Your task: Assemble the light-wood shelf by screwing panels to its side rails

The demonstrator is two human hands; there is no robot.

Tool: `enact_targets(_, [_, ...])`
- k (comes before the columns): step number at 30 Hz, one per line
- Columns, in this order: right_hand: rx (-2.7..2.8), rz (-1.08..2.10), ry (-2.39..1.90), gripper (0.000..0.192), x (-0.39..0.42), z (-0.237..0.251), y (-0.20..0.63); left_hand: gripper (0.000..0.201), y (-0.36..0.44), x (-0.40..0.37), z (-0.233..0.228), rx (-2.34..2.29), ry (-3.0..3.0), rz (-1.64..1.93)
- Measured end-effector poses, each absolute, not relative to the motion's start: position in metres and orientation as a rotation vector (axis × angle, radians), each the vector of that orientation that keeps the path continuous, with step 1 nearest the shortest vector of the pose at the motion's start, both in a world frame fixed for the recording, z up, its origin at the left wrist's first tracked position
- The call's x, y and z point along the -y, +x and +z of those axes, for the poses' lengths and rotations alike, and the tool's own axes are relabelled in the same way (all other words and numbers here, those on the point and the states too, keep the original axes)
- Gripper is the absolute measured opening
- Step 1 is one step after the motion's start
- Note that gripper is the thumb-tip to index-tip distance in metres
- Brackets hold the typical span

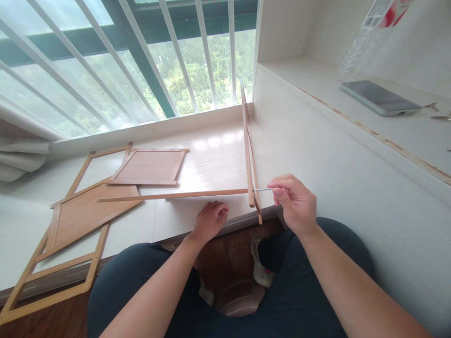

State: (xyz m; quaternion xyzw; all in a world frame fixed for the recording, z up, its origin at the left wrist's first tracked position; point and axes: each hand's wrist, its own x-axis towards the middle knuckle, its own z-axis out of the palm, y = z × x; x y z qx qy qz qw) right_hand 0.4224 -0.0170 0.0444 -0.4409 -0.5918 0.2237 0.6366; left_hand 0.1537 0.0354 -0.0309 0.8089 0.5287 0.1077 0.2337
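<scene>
My right hand (294, 202) is closed around a thin silver hex key (263, 189), its far end against the side of an upright wooden frame (248, 159). The held end of the tool is hidden in my fingers. A wooden-edged panel (183, 194) stands on edge and meets this frame from the left. My left hand (210, 221) hovers just in front of that panel, fingers curled in; whether anything sits inside them is hidden.
Left on the white window ledge (211, 166) lie a small framed panel (151, 166), a larger panel (93, 213) and an open wooden frame (59, 293), overlapping. On the right shelf are a phone (382, 96), keys (430, 107) and a clear plastic wrapper (366, 44). White bars (176, 56) cross the window.
</scene>
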Motion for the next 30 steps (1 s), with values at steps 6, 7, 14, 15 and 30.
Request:
enact_targets(6, [1.326, 0.555, -1.017, 0.012, 0.018, 0.0446, 0.4221, 0.017, 0.1537, -0.0358, -0.0312, -1.45, 2.23, 0.298])
enact_targets(7, [1.324, 0.553, -1.02, 0.013, 0.018, 0.0448, 0.422, 0.017, 0.1538, -0.0359, -0.0312, -1.451, 2.231, 0.298])
enact_targets(14, [1.31, 0.548, -1.032, 0.013, 0.0176, 0.0448, 0.4217, 0.018, 0.1537, -0.0358, -0.0309, -1.458, 2.233, 0.282])
enact_targets(15, [1.309, 0.548, -1.031, 0.013, 0.0177, 0.0448, 0.4218, 0.018, 0.1536, -0.0358, -0.0309, -1.459, 2.232, 0.279])
enact_targets(30, [1.296, 0.548, -1.033, 0.016, 0.0175, 0.0447, 0.4218, 0.017, 0.1537, -0.0359, -0.0299, -1.455, 2.232, 0.285])
